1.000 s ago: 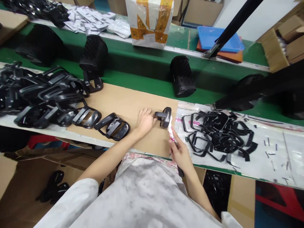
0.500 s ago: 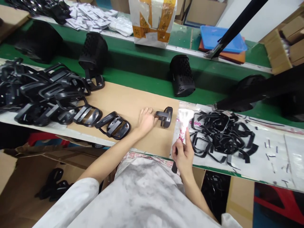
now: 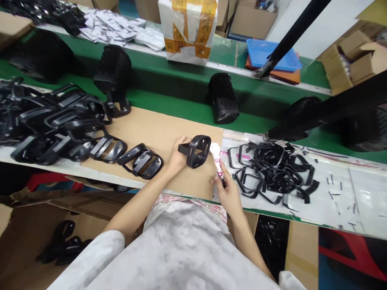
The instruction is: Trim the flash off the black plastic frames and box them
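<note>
One counter (image 3: 347, 209) carries all items. Cardboard sheet (image 3: 151, 129) lies at centre; a heap of black frames (image 3: 54, 121) sits at its 9 o'clock, a tangle of thin black trim pieces (image 3: 272, 169) at its 3 o'clock. Left hand (image 3: 177, 159) is closed around a black bracket (image 3: 196, 151), raised and tilted over the cardboard. Right hand (image 3: 228, 193), at the bracket's 4 o'clock and just beside it, pinches a small white packet (image 3: 217, 155) that nearly touches the bracket.
</note>
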Tool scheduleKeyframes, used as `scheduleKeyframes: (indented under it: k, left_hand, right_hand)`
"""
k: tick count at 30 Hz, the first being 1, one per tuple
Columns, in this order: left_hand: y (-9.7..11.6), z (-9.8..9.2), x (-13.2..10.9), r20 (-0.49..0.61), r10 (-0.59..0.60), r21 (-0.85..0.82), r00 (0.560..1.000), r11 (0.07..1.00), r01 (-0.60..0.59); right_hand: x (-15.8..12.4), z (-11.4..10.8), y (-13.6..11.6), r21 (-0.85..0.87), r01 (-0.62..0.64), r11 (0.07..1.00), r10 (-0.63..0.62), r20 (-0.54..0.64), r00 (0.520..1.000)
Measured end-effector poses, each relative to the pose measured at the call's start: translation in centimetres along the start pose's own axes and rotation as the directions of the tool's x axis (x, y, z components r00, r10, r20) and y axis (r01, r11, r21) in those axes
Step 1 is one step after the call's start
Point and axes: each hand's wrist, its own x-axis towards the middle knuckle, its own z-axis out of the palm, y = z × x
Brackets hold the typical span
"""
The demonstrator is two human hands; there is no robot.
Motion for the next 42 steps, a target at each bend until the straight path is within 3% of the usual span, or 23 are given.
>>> scheduleKeyframes:
  k: [6,11,19,23,27,30,33,35,38,42]
  left_hand:
    - [4.3,-3.5,-1.1,-0.103,0.109,-0.199,0.989,0.972,-0.128]
    - [5.9,-4.2,-2.0,-0.165,0.176,-0.189,0.970,0.960,-0.206]
    - [7.0,-3.6,-3.0,-0.177,0.193,-0.164,0.965,0.961,-0.223]
    - [7.4,-3.4,-3.3,-0.170,0.245,-0.193,0.954,0.941,-0.276]
    - [7.6,-3.4,-4.0,-0.160,0.267,-0.279,0.950,0.911,-0.303]
    - [7.4,-3.3,-4.6,-0.124,0.202,-0.398,0.971,0.887,-0.235]
    - [7.0,-2.9,-5.0,-0.021,0.056,-0.625,0.998,0.778,-0.057]
    - [6.8,-2.8,-5.1,0.114,-0.020,-0.765,0.993,0.636,0.101]
    - [6.9,-2.9,-4.9,0.269,-0.071,-0.854,0.960,0.444,0.272]
    - [7.2,-3.6,-4.5,0.332,-0.117,-0.870,0.936,0.346,0.352]
  right_hand:
    - [1.4,0.8,0.3,-0.276,0.204,0.939,-0.205,0.023,0.978]
    - [1.8,0.8,-0.2,-0.353,0.283,0.892,-0.302,0.001,0.953]
    - [0.4,0.7,-3.5,0.033,0.450,0.892,-0.447,-0.079,0.891]
    - [0.1,1.0,-4.6,0.099,0.450,0.888,-0.447,-0.049,0.893]
    - [0.4,1.1,-5.6,0.135,0.360,0.923,-0.351,-0.086,0.933]
    - [0.7,1.1,-6.3,0.259,0.225,0.939,-0.205,-0.101,0.973]
    - [1.0,1.2,-6.2,0.539,-0.011,0.842,-0.022,0.054,0.998]
    - [1.2,1.2,-5.8,0.688,-0.183,0.702,0.052,0.207,0.977]
    - [1.2,1.3,-5.1,0.764,-0.351,0.542,0.094,0.359,0.928]
    - [1.1,1.3,-4.9,0.756,-0.454,0.472,0.069,0.481,0.874]
